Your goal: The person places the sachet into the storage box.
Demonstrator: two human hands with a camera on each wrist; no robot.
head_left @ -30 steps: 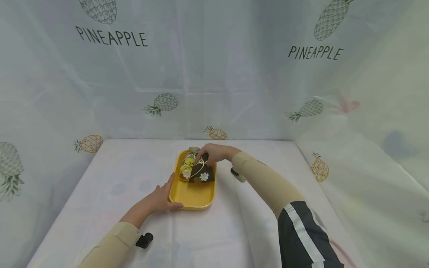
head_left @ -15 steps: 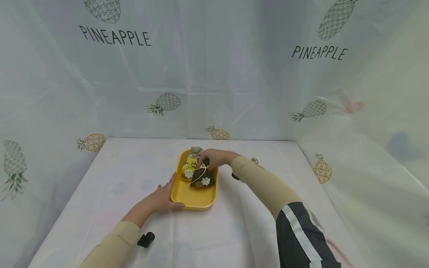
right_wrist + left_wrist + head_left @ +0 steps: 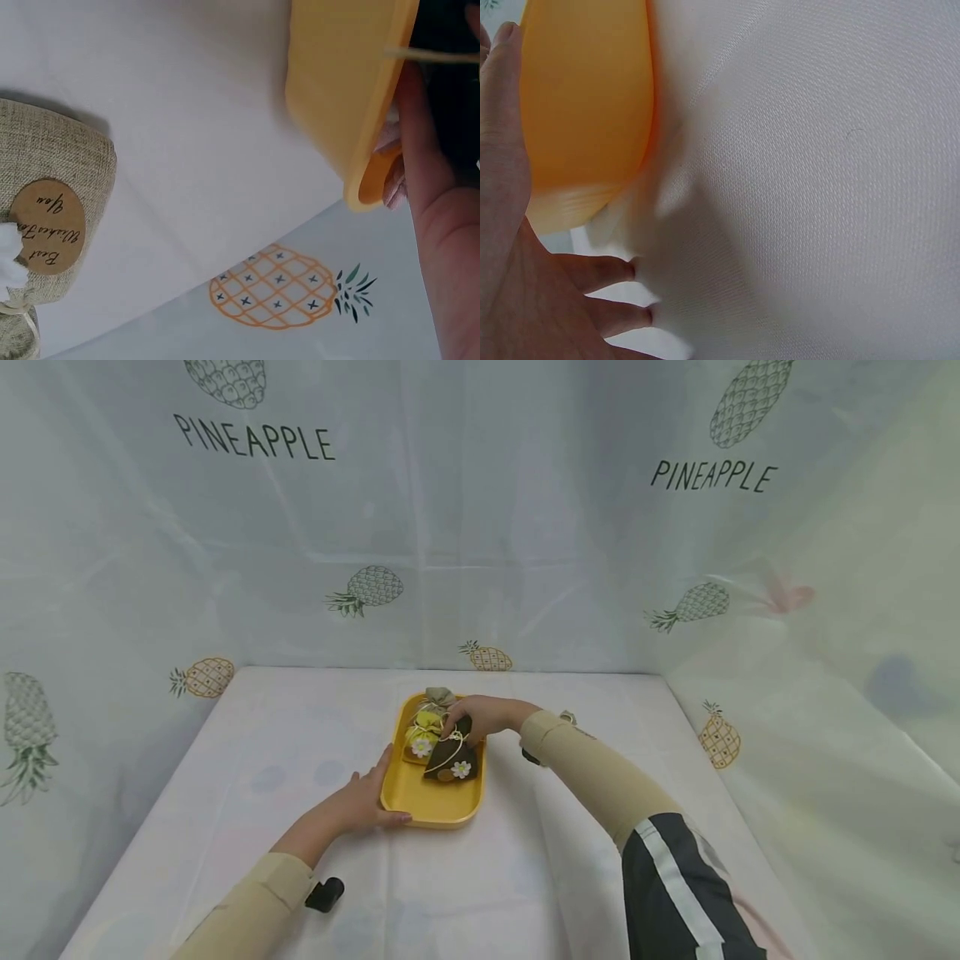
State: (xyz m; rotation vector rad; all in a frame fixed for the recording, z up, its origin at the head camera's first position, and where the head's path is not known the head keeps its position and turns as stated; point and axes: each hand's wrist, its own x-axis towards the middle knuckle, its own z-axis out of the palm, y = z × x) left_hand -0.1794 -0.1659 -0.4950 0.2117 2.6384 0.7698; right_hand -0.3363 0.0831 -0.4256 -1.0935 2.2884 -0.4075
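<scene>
A yellow tray (image 3: 431,810) stands on the white cloth with several small drawstring pouches at its far end. My right hand (image 3: 487,714) reaches in from the right and grips the gathered neck of a dark brown pouch (image 3: 448,762), which bears a white flower. To its left lies a yellow pouch (image 3: 420,739), and a grey-green pouch (image 3: 438,696) sits behind. My left hand (image 3: 363,802) rests against the tray's near left corner, thumb along the front wall. In the left wrist view its other fingers (image 3: 604,271) are extended, reaching down to the cloth.
A beige linen pouch (image 3: 56,202) with a round brown label lies on the cloth right of the tray, mostly behind the right sleeve (image 3: 592,768) in the head view. A small black object (image 3: 325,895) is beside the left sleeve. Pineapple-print curtains (image 3: 487,527) enclose the table.
The dark brown pouch in my right hand has shifted slightly toward the tray's front, mostly in the first half second. My left hand and the tray stay nearly still.
</scene>
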